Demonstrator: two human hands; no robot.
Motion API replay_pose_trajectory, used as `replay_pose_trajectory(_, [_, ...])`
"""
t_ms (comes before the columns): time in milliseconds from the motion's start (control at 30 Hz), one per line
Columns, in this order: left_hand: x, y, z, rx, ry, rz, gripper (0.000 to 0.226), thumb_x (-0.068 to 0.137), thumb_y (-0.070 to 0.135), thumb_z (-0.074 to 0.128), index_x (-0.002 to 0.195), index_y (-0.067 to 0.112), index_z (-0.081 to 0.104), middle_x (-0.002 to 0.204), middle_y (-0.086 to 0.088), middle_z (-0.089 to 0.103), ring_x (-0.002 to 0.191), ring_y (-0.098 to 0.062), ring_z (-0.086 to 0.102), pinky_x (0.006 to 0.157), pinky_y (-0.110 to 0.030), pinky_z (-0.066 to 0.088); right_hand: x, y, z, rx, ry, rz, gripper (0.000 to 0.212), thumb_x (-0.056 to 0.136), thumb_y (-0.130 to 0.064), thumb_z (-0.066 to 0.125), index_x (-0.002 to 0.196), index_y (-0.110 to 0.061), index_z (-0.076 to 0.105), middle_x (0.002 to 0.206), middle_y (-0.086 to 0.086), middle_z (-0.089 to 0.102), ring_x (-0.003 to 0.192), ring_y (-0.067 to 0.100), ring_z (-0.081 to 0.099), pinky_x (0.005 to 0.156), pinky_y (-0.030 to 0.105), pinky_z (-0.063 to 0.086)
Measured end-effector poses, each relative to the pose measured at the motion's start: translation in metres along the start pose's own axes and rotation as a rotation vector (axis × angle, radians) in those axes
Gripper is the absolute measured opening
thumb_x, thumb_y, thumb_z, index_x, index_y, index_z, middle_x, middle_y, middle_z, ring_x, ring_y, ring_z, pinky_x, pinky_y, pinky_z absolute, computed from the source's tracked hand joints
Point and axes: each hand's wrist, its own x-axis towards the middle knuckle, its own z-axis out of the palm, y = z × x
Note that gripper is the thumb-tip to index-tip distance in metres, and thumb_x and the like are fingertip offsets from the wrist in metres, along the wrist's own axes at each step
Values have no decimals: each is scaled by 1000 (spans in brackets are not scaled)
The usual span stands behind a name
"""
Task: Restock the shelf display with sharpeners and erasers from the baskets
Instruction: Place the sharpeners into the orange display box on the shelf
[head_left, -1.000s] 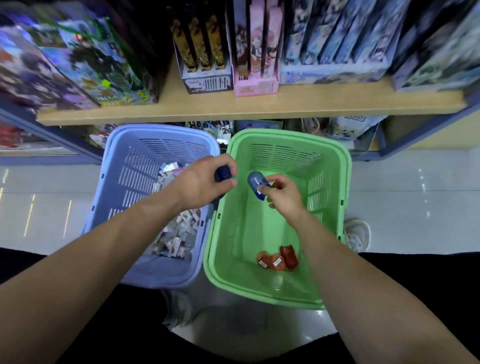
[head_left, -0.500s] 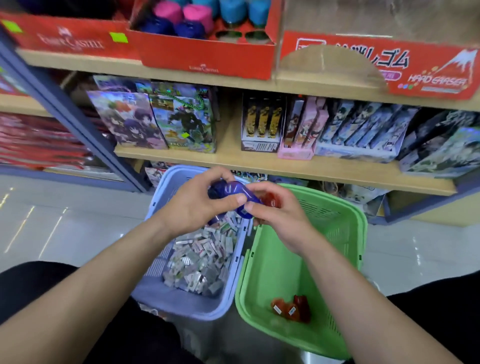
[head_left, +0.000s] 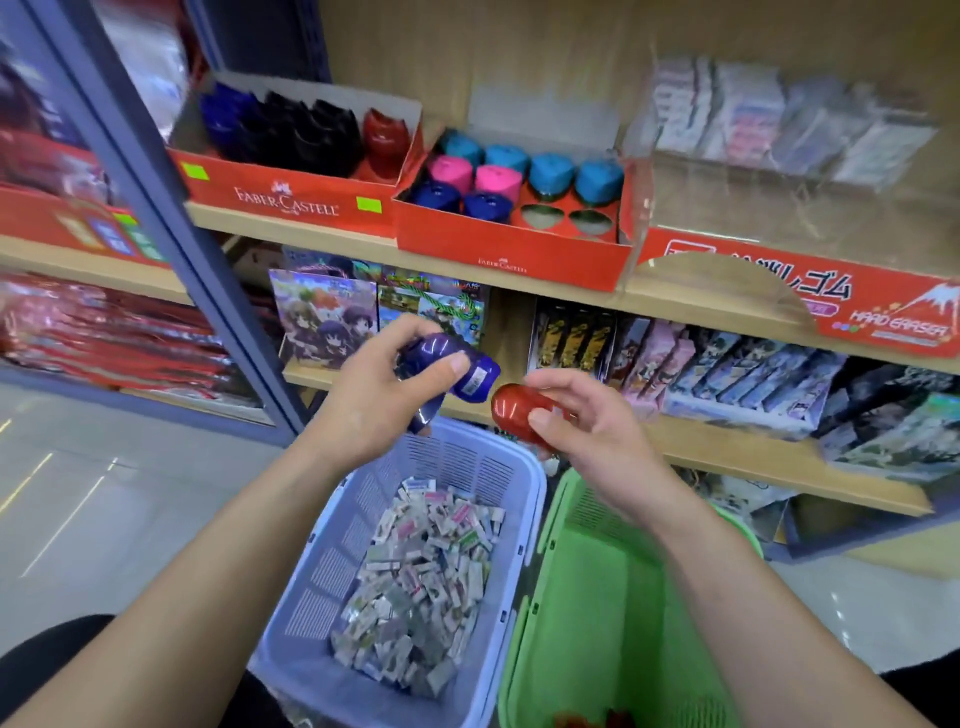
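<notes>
Lower shelf (head_left: 753, 457): two illustrated boxes (head_left: 324, 317) stand upright at its left end; rows of card packs (head_left: 727, 374) stand in trays to the right. Stacked red packets (head_left: 104, 332) fill the neighbouring bay beyond a blue-grey upright post (head_left: 171, 234). Pale glossy floor tiles (head_left: 104, 493) show light reflections.

Both hands are up in front of the shelf. The left hand (head_left: 374, 400) grips blue sharpeners (head_left: 470, 371), thumb pressed across the top one. The right hand (head_left: 582, 421) pinches a red sharpener (head_left: 511, 410) just beside them. Below the left hand, the lavender basket (head_left: 322, 571) holds a heap of wrapped erasers (head_left: 426, 561). Below the right wrist, the green basket (head_left: 597, 597) sits right alongside it. Above the hands, a red display box (head_left: 509, 249) carries pink, teal and blue sharpeners, and up left of it a second red box (head_left: 285, 200) holds dark ones.
</notes>
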Motion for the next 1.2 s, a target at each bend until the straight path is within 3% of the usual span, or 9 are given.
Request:
replay_pose_trajectory(167, [14, 18, -14, -43, 133, 62, 13, 95, 25, 70, 101, 17, 62, 79, 2, 64, 57, -17, 57, 53, -37, 58, 3, -28, 11, 95, 104, -78, 30, 81, 2, 76, 105, -14, 65, 98, 6, 76, 53, 9, 59, 46, 22, 47])
replay_pose_trajectory(267, [17, 24, -19, -93, 153, 65, 10, 93, 30, 71, 95, 26, 63, 86, -5, 66, 61, -21, 59, 59, -57, 58, 10, -40, 17, 45, 113, -174, 31, 84, 0, 74, 105, -23, 71, 96, -4, 76, 71, 3, 65, 64, 20, 51])
replay_pose_trajectory(367, [22, 31, -26, -110, 168, 115, 8, 88, 35, 71, 90, 33, 64, 83, 4, 67, 62, -17, 60, 56, -46, 56, 20, -55, 18, 5, 88, -256, 36, 94, -4, 65, 118, -30, 68, 105, -12, 74, 94, 2, 66, 82, 22, 54])
replay_pose_trajectory(467, [28, 36, -39, -114, 208, 170, 5, 92, 28, 69, 93, 31, 65, 89, 10, 69, 75, -7, 64, 63, -28, 54, 30, -77, 16, -27, 60, -297, 33, 95, -16, 66, 121, -37, 66, 108, -5, 72, 73, 14, 63, 62, 28, 51])
replay_pose_trajectory(567, [32, 35, -55, -93, 251, 191, 6, 93, 34, 71, 93, 37, 66, 95, 6, 69, 89, -17, 65, 73, -41, 58, 44, -101, 15, -56, 11, -356, 29, 91, -6, 69, 113, -25, 67, 100, -3, 72, 55, 16, 53, 51, 30, 47])
replay_pose_trajectory(633, [32, 35, -63, -110, 286, 198, 8, 89, 40, 73, 91, 38, 65, 93, 3, 67, 82, -26, 64, 67, -46, 58, 54, -116, 17, -78, -48, -406, 28, 91, 2, 68, 103, -23, 67, 99, 0, 71, 67, 14, 59, 60, 29, 52])
replay_pose_trajectory(767, [32, 36, -78, -119, 345, 234, 10, 87, 42, 74, 89, 39, 65, 89, 3, 66, 76, -18, 60, 61, -36, 51, 84, -134, 30, -117, -64, -418, 12, 91, -24, 65, 85, -34, 69, 106, 11, 71, 76, 14, 58, 69, 28, 48])
replay_pose_trajectory(900, [32, 31, -92, -79, 385, 256, 12, 90, 40, 73, 93, 35, 63, 86, 7, 66, 75, -12, 61, 64, -34, 51, 124, -149, 37, -269, -25, -438, 22, 98, -5, 57, 102, -22, 70, 114, 3, 72, 87, 30, 67, 79, 31, 53])
replay_pose_trajectory(1200, [34, 29, -103, -49, 433, 233, 9, 91, 34, 69, 96, 30, 64, 87, 16, 65, 75, -2, 61, 63, -21, 53, 193, -182, 64, -572, 92, -534, 43, 73, -2, 86, 92, -33, 64, 95, -10, 69, 82, 8, 70, 83, 31, 60])
